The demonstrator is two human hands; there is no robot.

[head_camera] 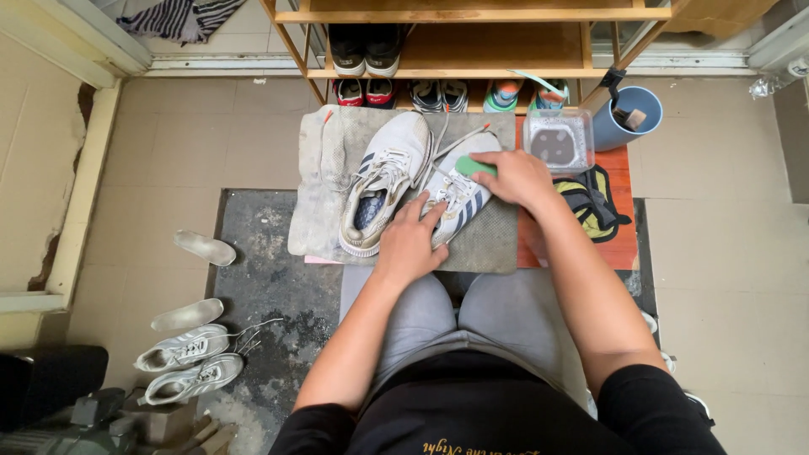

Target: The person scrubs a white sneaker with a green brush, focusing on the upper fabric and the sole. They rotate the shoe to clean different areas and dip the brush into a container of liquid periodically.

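Observation:
Two white sneakers lie on a dirty grey cloth (pixel 324 177) in front of my knees. The left sneaker (pixel 383 181) lies open side up with its dark insole showing. My left hand (pixel 410 240) presses on the heel end of the right sneaker (pixel 459 195), which has dark side stripes. My right hand (pixel 516 179) is closed around a green-handled brush (pixel 474 166) laid against that sneaker's toe end. Loose white laces trail off toward the shelf.
A wooden shoe rack (pixel 472 50) with several pairs stands just beyond the cloth. A clear plastic tub (pixel 558 141) and a blue cup (pixel 628 118) sit at right, over an orange mat (pixel 619 244). Another white pair (pixel 190 362) and two insoles (pixel 204 248) lie on the floor at left.

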